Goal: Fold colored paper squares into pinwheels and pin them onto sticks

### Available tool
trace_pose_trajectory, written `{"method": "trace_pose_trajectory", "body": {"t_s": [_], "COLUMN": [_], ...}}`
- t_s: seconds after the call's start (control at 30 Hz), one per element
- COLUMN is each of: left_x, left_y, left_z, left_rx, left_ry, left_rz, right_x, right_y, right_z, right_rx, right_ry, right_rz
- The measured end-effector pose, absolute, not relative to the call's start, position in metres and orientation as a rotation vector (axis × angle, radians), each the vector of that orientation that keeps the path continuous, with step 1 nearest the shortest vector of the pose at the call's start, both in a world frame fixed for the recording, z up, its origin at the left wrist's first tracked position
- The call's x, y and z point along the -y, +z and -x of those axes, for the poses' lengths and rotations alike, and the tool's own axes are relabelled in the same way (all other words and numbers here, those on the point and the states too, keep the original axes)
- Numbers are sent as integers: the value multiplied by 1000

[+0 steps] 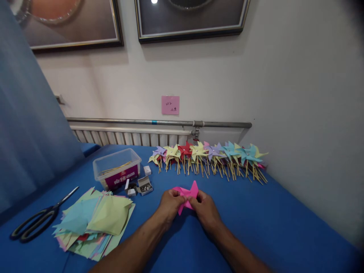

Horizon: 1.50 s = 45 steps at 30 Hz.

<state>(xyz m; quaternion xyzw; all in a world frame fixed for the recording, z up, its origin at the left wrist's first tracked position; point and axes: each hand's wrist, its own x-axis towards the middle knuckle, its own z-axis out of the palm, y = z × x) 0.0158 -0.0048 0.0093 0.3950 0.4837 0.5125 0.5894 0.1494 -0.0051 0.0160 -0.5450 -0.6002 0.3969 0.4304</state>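
Note:
A bright pink paper pinwheel (192, 192) is held up over the blue table, its pointed blades folded toward the middle. My left hand (170, 206) grips its left side, thumb pressed near the centre. From the right, my right hand (205, 208) pinches it too, with the thumb close to the other thumb. The fingers behind the paper are partly hidden. No stick shows on this pinwheel. Left of my hands, two small opened boxes hold metal pins (146, 188).
Finished pinwheels (214, 151) on sticks lie in a row along the wall. A clear plastic tub (117, 170) with thin sticks stands at left, behind a pile of coloured paper (96, 216). Black-handled scissors (42, 220) lie farther left. A small closed box (147, 170) sits beside the tub.

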Motion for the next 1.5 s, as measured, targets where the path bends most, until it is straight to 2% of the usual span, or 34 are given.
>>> {"method": "trace_pose_trajectory", "body": {"t_s": [0.27,0.7,0.87,0.97,1.13,1.5], "left_x": [4,1,-3,-5,-11,-16], "left_y": [6,22,54,64,58,50], "left_z": [-14,-2,55,85,98,97], "left_rx": [-1170,-1337,-2013,-2376,-2389,-2344], "left_ry": [1183,1053,750,403,92,97], "left_rz": [-947,-1224,-1976,-2027,-1975,-1984], "right_x": [4,2,0,-5,-9,-5], "right_y": [13,15,14,11,7,8], "right_z": [-151,-155,-159,-160,-161,-159], "right_rx": [1476,1405,1326,1318,1318,1329], "right_ry": [1103,1039,1067,1067,1061,1088], "right_rz": [1272,1364,1366,1397,1407,1353]}}
